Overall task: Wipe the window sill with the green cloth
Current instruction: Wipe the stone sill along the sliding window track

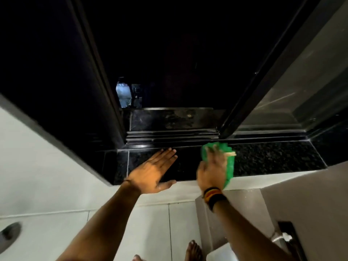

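The window sill (273, 159) is a black speckled stone ledge that runs across the middle of the view below a dark sliding window. On the sill's middle lies the green cloth (228, 162), and my right hand (211, 171) presses down on it; the hand looks blurred. A striped band is on that wrist. My left hand (153, 171) rests flat on the sill to the left of the cloth, with its fingers spread and nothing in it.
Black sliding window frames (243, 102) and their track (169, 137) stand just behind the sill. White wall tiles (47, 176) lie below it. A grey counter with a tap (282, 238) sits at the lower right. My bare feet (193, 250) show at the bottom.
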`<state>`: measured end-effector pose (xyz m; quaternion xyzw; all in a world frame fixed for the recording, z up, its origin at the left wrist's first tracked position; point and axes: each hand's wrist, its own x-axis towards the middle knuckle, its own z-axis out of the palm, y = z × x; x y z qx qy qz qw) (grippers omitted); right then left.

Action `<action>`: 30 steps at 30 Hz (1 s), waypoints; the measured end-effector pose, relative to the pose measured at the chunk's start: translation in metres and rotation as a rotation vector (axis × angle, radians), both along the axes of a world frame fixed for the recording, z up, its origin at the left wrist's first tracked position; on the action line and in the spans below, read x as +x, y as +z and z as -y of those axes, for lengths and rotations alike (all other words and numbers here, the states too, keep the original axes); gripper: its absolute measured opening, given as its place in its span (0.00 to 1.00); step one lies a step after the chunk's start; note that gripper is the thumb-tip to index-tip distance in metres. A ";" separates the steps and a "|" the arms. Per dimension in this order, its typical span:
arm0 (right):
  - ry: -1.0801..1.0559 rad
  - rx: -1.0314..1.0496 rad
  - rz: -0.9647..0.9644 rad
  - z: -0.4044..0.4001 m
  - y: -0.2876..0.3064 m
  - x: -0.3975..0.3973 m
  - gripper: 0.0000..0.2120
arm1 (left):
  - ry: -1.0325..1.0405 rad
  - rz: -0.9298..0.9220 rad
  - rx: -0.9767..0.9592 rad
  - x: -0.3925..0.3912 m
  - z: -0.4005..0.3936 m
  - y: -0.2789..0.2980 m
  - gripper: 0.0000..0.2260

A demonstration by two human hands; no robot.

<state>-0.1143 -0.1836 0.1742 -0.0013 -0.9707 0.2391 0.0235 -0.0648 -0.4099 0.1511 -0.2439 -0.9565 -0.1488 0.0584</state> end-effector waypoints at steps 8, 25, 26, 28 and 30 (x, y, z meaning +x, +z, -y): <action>0.372 -0.255 0.297 -0.015 0.027 0.017 0.26 | 0.220 -0.149 0.203 0.055 -0.028 0.023 0.27; 0.417 -0.146 0.107 -0.079 -0.002 -0.004 0.21 | 0.456 0.090 -0.041 0.023 -0.046 0.000 0.29; 0.416 -0.155 0.093 -0.078 -0.005 -0.004 0.21 | 0.472 0.081 -0.008 0.028 -0.035 0.000 0.28; 0.412 -0.176 0.069 -0.078 -0.010 -0.004 0.21 | 0.539 0.043 0.022 0.042 -0.012 -0.002 0.27; 0.428 -0.181 0.049 -0.082 -0.014 -0.005 0.21 | 0.648 0.005 0.008 0.057 0.004 0.001 0.26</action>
